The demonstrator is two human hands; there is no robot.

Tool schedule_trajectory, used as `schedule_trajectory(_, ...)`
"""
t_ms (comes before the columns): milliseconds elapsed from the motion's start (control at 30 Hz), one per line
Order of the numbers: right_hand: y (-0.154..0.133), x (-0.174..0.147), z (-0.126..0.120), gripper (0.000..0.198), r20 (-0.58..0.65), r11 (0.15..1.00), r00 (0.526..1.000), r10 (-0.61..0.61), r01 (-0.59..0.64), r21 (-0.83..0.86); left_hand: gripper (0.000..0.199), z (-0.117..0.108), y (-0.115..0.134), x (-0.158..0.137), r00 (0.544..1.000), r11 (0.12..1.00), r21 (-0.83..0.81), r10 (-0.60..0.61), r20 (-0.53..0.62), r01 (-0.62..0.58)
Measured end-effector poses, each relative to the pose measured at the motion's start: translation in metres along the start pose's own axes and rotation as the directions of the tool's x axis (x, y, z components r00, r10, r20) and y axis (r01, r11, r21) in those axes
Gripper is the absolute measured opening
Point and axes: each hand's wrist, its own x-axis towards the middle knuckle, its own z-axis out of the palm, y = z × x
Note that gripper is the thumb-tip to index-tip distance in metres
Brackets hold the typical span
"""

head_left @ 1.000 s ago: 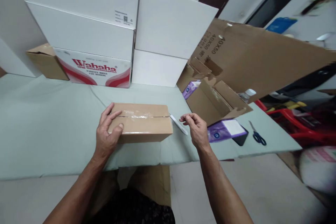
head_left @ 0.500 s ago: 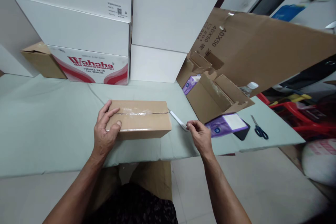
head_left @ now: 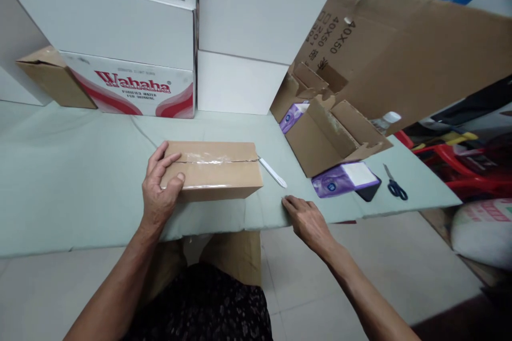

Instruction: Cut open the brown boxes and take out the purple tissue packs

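Observation:
A brown cardboard box (head_left: pixel 216 173) lies on the cloth-covered table, clear tape along its top seam. My left hand (head_left: pixel 162 186) grips its left end, thumb and fingers spread over the top. Off the box's right end lies a slim white tool (head_left: pixel 273 172) that looks like a utility knife; its far tip is beside or under the box corner, I cannot tell which. My right hand (head_left: pixel 306 219) is just below that tool, near the table's front edge, palm down and apart from it. Its fingers are pressed together, and whatever they pinch is hidden.
White cartons (head_left: pixel 244 82) and a red-and-white Wahaha carton (head_left: pixel 136 88) stand along the back. To the right are an open brown box (head_left: pixel 320 141), a purple tissue pack (head_left: pixel 336 180), a dark flat object (head_left: pixel 368 192) partly under it, and scissors (head_left: pixel 396 189).
My right hand has drawn back from the white tool's near end, moving down and turning palm down. The tool stays on the table. My left hand keeps its hold; the view has tilted slightly.

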Motion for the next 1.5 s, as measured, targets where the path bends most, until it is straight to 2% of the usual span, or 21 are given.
schedule_trajectory(67,0.003,-0.011,0.0,0.054,0.015,0.997,0.998,-0.068,0.069,-0.038,0.037,0.0,0.0,0.0,1.0,1.0,-0.002,0.006,0.003,-0.006)
schedule_trajectory(167,0.012,-0.015,-0.003,0.032,-0.022,0.988,0.996,-0.082,0.084,0.132,0.037,0.001,-0.001,0.0,1.0,1.0,-0.014,0.013,-0.002,-0.013)
schedule_trajectory(300,0.026,0.018,-0.012,0.023,-0.116,0.944,0.984,0.139,-0.096,0.315,0.037,0.003,-0.003,0.0,1.0,0.999,-0.039,0.016,-0.019,-0.017)
schedule_trajectory(367,0.027,0.046,-0.013,0.023,-0.118,0.936,0.97,0.212,-0.167,0.311,0.037,0.004,-0.004,0.0,1.0,0.999,-0.051,0.01,-0.019,-0.011)
schedule_trajectory(433,0.022,0.075,-0.011,0.031,-0.084,0.946,0.966,0.244,-0.218,0.239,0.039,0.005,-0.005,0.0,1.0,0.998,-0.066,0.005,-0.013,-0.006)
schedule_trajectory(533,0.009,0.108,-0.005,0.03,-0.002,0.959,0.964,0.265,-0.264,0.107,0.053,0.007,-0.005,0.0,1.0,0.993,-0.114,-0.005,-0.018,0.003)
schedule_trajectory(633,0.003,0.122,0.0,0.029,0.034,0.961,0.965,0.262,-0.264,0.087,0.067,0.009,-0.005,-0.001,0.998,0.985,-0.162,-0.058,-0.022,0.054)
schedule_trajectory(733,0.011,0.121,-0.003,0.032,0.029,0.948,0.958,0.286,-0.287,0.137,0.069,0.01,-0.005,-0.002,0.996,0.981,-0.176,-0.084,-0.012,0.08)
schedule_trajectory(800,0.021,0.117,-0.01,0.033,0.028,0.887,0.931,0.363,-0.355,0.294,0.066,0.01,-0.006,-0.002,0.998,0.983,-0.177,-0.056,-0.003,0.055)
schedule_trajectory(867,0.029,0.111,-0.025,0.033,0.011,0.756,0.89,0.456,-0.393,0.524,0.062,0.009,-0.007,-0.002,1.0,0.984,-0.175,-0.017,0.005,0.018)
schedule_trajectory(933,0.03,0.105,-0.047,0.034,-0.029,0.623,0.87,0.492,-0.328,0.71,0.058,0.009,-0.009,-0.002,1.0,0.985,-0.172,0.01,0.009,-0.008)
schedule_trajectory(1000,0.023,0.101,-0.077,0.039,-0.088,0.562,0.891,0.446,-0.203,0.802,0.056,0.009,-0.01,-0.002,1.0,0.986,-0.168,0.016,0.013,-0.014)
schedule_trajectory(1033,0.016,0.1,-0.092,0.042,-0.115,0.571,0.915,0.386,-0.139,0.809,0.056,0.009,-0.01,-0.002,1.0,0.986,-0.166,0.016,0.014,-0.014)
schedule_trajectory(1133,-0.011,0.102,-0.136,0.041,-0.149,0.69,0.978,0.144,0.009,0.723,0.055,0.009,-0.009,-0.002,1.0,0.986,-0.166,0.009,0.014,-0.006)
schedule_trajectory(1200,-0.03,0.109,-0.155,0.037,-0.16,0.766,0.987,-0.026,0.123,0.631,0.054,0.009,-0.008,-0.003,1.0,0.986,-0.169,0.006,0.016,-0.003)
schedule_trajectory(1333,-0.059,0.125,-0.167,0.036,-0.175,0.861,0.944,-0.279,0.327,0.39,0.053,0.009,-0.008,-0.003,1.0,0.986,-0.167,-0.003,0.02,0.007)
schedule_trajectory(1400,-0.07,0.134,-0.168,0.035,-0.136,0.891,0.928,-0.346,0.371,0.26,0.053,0.01,-0.007,-0.003,1.0,0.986,-0.165,-0.012,0.024,0.015)
schedule_trajectory(1500,-0.083,0.145,-0.17,0.034,-0.058,0.914,0.922,-0.382,0.386,0.127,0.052,0.01,-0.008,-0.002,1.0,0.987,-0.161,-0.01,0.027,0.014)
